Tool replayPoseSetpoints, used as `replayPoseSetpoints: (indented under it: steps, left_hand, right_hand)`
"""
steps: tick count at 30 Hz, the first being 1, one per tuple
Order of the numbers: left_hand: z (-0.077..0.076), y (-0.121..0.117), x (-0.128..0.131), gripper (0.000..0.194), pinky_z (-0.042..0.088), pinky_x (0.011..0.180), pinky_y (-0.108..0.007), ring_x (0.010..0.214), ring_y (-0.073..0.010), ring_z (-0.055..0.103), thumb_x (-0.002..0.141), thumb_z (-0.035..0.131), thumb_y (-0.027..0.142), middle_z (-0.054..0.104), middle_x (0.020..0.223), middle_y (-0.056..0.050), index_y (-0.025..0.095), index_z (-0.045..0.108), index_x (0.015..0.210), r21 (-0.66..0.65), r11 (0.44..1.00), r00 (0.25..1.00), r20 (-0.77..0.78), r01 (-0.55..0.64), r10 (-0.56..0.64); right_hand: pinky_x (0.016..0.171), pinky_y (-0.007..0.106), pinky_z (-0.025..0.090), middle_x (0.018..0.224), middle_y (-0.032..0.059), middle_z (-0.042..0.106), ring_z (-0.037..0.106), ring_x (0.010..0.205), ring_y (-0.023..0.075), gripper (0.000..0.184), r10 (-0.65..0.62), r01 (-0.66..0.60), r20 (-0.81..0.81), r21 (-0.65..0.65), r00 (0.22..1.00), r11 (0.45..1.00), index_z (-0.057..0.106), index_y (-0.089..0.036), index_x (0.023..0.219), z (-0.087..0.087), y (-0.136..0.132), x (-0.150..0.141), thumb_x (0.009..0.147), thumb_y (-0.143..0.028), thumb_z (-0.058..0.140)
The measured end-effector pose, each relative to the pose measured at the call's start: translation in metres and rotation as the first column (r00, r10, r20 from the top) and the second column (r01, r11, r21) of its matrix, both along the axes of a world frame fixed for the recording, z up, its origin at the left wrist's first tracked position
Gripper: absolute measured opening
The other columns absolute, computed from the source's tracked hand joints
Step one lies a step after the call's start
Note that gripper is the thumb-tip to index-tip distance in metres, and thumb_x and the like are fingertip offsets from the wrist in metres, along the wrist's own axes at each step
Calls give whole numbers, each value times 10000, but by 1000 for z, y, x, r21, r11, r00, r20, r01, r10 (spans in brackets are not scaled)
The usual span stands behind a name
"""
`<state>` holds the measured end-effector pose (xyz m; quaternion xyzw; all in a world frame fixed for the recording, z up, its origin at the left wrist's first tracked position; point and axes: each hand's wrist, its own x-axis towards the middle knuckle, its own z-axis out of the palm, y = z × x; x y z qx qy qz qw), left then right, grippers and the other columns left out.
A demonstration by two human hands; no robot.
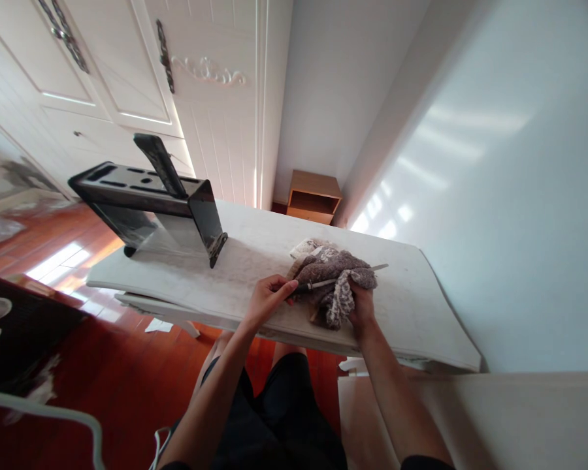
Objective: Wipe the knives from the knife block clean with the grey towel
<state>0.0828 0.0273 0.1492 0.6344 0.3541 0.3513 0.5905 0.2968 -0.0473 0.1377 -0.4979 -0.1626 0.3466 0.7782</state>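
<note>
My left hand [270, 300] is closed round the black handle of a narrow metal blade [324, 283]; whether it is a thin knife or a sharpening steel I cannot tell. The blade runs rightward into a brown and white patterned towel [334, 269], and its tip pokes out past the far side. My right hand [363, 307] grips the towel from the right, folding it about the blade, with most of its fingers hidden under the cloth. Left of both hands stands a black and clear knife block [142, 192], with one black-handled knife [161, 163] in a slot.
The hands work over a white tabletop [255, 251] with dusty smudges. A glossy pale wall [509, 196] borders it on the right. Beyond are white wardrobe doors [220, 117] and a small wooden cabinet [314, 184]. A white cable [53, 410] shows at lower left.
</note>
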Motion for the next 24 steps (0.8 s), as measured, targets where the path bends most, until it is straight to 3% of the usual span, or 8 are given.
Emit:
replayPoseSetpoints:
  steps: [6, 9, 12, 15, 18, 21, 24]
  left_hand:
    - [-10, 10, -10, 423, 484, 604, -225, 694, -150, 630, 632, 832, 416, 688, 806, -24, 165, 659, 926, 129, 986, 993, 49, -109, 104]
    - [-12, 8, -9, 363, 506, 688, -250, 798, -175, 651, 689, 798, 391, 697, 896, -49, 175, 674, 953, 243, 960, 990, 56, -136, 126]
    - [-9, 3, -9, 276, 472, 672, -233, 753, -156, 626, 823, 678, 432, 686, 823, -39, 175, 702, 920, 318, 930, 980, -2, -187, 197]
    - [-6, 2, -11, 416, 377, 559, -218, 586, -119, 518, 918, 529, 501, 551, 585, 3, 158, 672, 733, 302, 918, 955, -67, -257, 290]
    - [-4, 6, -12, 566, 303, 501, -228, 496, -99, 429, 926, 476, 559, 424, 475, 15, 157, 582, 542, 262, 910, 927, -112, -320, 358]
    - [-3, 11, -13, 625, 278, 453, -236, 414, -96, 406, 895, 490, 606, 380, 394, 16, 172, 505, 447, 189, 933, 932, -140, -307, 335]
    - [-3, 17, -15, 583, 279, 407, -234, 342, -100, 395, 872, 521, 610, 384, 347, 23, 181, 516, 476, 88, 967, 955, -159, -240, 252]
  right_hand:
    - [738, 340, 592, 813, -23, 730, 671, 681, 157, 419, -105, 105, -76, 6, 992, 994, 688, -196, 866, 9, 4, -1, 492, -281, 854]
    - [744, 336, 588, 817, -20, 731, 663, 681, 151, 414, -124, 124, -66, 0, 990, 992, 687, -193, 873, 8, 3, -1, 504, -283, 852]
    - [772, 355, 586, 819, -18, 729, 667, 688, 158, 396, -121, 121, -43, 7, 992, 993, 682, -194, 890, 6, 3, 2, 541, -300, 838]
    - [797, 362, 585, 805, -27, 724, 664, 670, 152, 367, -125, 125, -50, 5, 991, 992, 678, -196, 861, 3, 3, 5, 543, -295, 832]
    - [810, 370, 583, 795, -25, 722, 660, 663, 156, 350, -120, 120, -66, 0, 991, 993, 676, -199, 838, 0, 2, 7, 537, -291, 829]
    - [814, 368, 577, 778, -26, 712, 664, 694, 165, 297, -126, 127, -38, 15, 991, 992, 670, -203, 822, -3, 2, 9, 568, -290, 798]
    - [822, 355, 569, 771, -28, 700, 662, 729, 166, 273, -151, 153, -53, 21, 987, 988, 669, -201, 799, -5, 2, 11, 565, -275, 789]
